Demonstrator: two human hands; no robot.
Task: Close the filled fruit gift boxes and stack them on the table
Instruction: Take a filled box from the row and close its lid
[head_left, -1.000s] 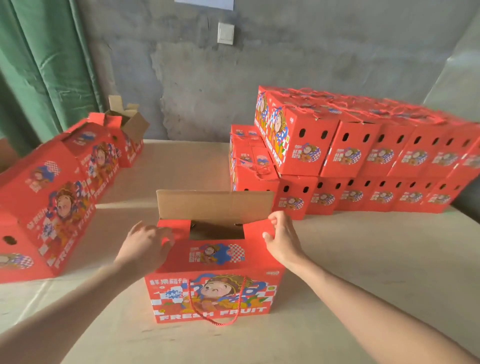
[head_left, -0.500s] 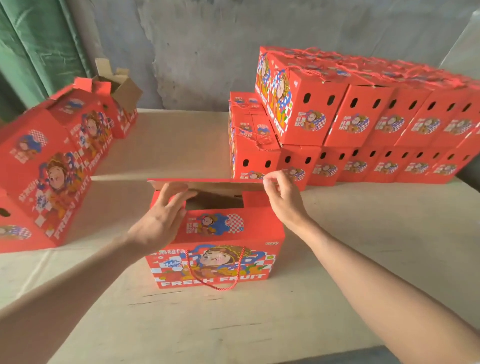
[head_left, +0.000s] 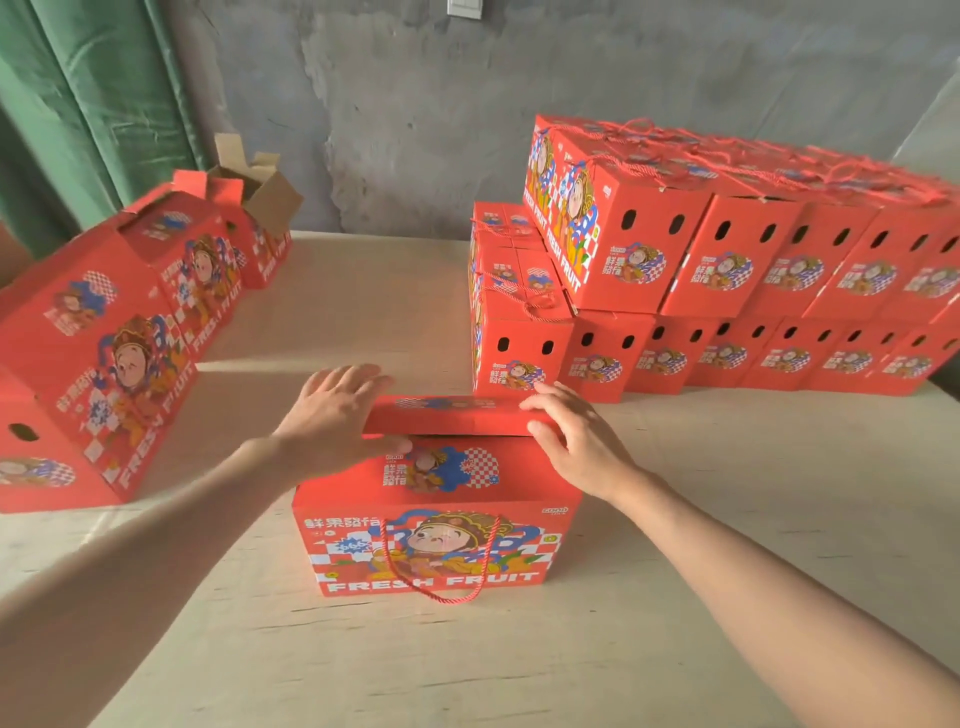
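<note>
A red fruit gift box (head_left: 441, 525) with a cartoon print and a red rope handle stands on the table right in front of me. Its far lid flap (head_left: 452, 415) is folded down almost flat over the top. My left hand (head_left: 335, 421) lies on the flap's left end with straight fingers on top and the thumb under its front edge. My right hand (head_left: 576, 436) presses the flap's right end with straight fingers. The box's contents are hidden.
A two-level stack of closed red boxes (head_left: 727, 280) fills the back right of the pale table (head_left: 727, 519). Along the left runs a row of red boxes (head_left: 104, 353), the farthest one (head_left: 254, 208) with its flaps open. A green curtain hangs behind them.
The far flap has swung from upright down over the box top. Both hands followed it from the box's upper corners and now lie on the flap's ends.
</note>
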